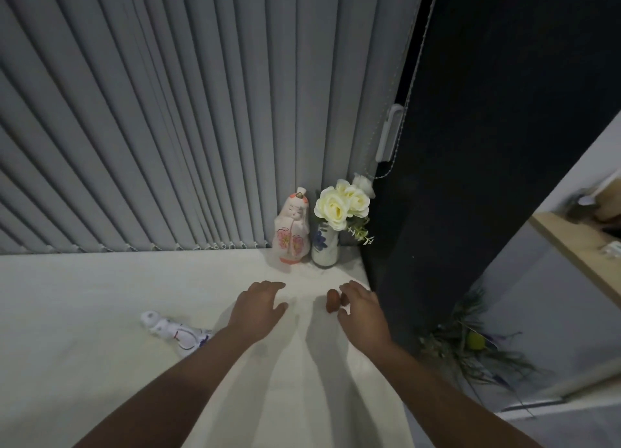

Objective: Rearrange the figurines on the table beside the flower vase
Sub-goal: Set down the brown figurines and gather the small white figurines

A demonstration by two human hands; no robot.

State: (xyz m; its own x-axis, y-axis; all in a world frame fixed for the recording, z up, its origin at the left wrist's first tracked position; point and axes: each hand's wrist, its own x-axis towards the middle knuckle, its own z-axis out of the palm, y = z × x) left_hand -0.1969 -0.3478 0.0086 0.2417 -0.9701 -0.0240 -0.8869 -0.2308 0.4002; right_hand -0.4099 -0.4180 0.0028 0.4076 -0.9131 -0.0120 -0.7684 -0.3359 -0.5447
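Note:
A white vase with blue flower paint holds cream roses in the table's far right corner. Just left of it stands a pale doll figurine with pink blossoms on its robe. A white and blue figurine lies on its side on the table, left of my left forearm. A small brown figurine sits near the right table edge. My right hand hovers at it, fingers curled around it but apart. My left hand is spread, palm down, over bare table.
The white table ends at grey vertical blinds behind and a dark panel on the right. Beyond the right edge, on the floor, stands a green plant. A wooden shelf is at far right.

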